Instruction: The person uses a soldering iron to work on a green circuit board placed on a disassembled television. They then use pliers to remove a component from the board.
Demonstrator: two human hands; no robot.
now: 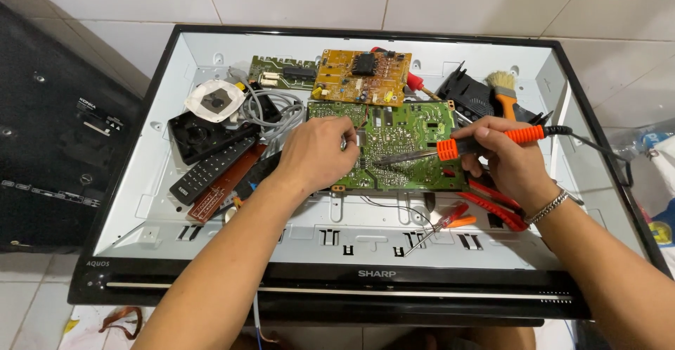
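Head view. A green circuit board point(394, 146) lies solder side up at the centre of an opened television chassis point(176, 223). The left hand point(316, 154) rests on the board's left edge, fingers curled over it. The right hand point(503, 156), right of the board, grips an orange-handled soldering iron point(485, 139), tip on the board. Behind the board: a yellow board point(362, 75); to its right, a brush point(503, 90). Left of the board: a remote control point(211, 170). In front: red pliers point(496, 206).

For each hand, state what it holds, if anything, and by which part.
Right hand: soldering iron, gripped by its orange handle. Left hand: rests on the green circuit board at its left edge; a true grip cannot be told.
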